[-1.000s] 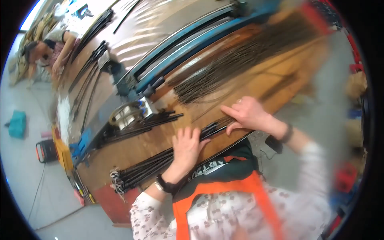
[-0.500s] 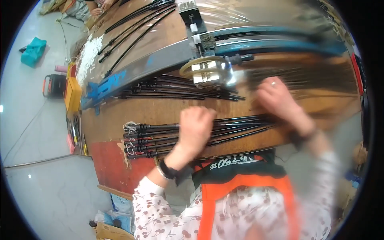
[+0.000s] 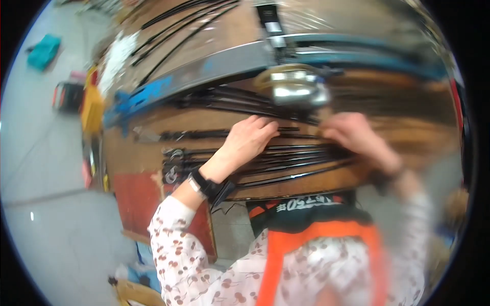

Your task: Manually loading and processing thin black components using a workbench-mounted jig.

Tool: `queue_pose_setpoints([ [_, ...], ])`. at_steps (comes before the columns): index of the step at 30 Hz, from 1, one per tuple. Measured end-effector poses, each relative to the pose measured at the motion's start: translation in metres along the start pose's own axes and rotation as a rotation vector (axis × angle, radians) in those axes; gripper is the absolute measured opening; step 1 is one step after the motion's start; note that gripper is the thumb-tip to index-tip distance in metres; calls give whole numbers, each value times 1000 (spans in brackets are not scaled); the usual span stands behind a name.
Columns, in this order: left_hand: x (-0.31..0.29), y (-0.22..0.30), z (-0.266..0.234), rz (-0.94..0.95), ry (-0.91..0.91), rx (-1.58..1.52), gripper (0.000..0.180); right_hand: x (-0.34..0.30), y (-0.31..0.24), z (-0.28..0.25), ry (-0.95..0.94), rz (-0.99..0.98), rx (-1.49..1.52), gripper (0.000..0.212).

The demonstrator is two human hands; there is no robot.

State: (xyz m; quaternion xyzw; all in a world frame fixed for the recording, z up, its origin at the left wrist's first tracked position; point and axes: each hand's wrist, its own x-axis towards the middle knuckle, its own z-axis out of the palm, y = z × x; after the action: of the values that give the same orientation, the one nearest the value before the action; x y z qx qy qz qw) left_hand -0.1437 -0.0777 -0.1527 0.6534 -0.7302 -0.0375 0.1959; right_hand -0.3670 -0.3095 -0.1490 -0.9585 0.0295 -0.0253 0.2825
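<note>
Near the middle of the bench, my left hand is closed around a slim black rod that lies crosswise. The rod's thicker end points left, with something pale or clear at its tip. My right hand is farther right, smeared by motion, its fingers bent near the thin rod tips below the machine head; whether it holds one cannot be made out. Just in front of my hands lies a row of similar black rods, with light cord loops at their left ends.
A metal beam with blue ends crosses the bench, carrying a shiny machine head. More black rods lie under it, and others lie beyond. A yellow box is at the left edge; brown thin strands lie at right.
My left hand has moved away from the front row to a separate rod lying behind it. My right hand has come slightly lower. The whole view has shifted a little.
</note>
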Motion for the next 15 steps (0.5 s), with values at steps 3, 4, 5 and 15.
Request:
queue_pose_setpoints([
  [3,13,30,-2,-112,26,67,15,-5,-5,8,182,-72,164,20],
  [4,17,38,-2,-126,33,51,16,-11,-5,11,222,-81,197,20],
  [5,21,44,-2,-145,43,43,17,-14,-8,13,276,-95,219,21],
  [15,58,97,-8,-76,-49,53,16,-51,-5,17,481,-193,204,33],
])
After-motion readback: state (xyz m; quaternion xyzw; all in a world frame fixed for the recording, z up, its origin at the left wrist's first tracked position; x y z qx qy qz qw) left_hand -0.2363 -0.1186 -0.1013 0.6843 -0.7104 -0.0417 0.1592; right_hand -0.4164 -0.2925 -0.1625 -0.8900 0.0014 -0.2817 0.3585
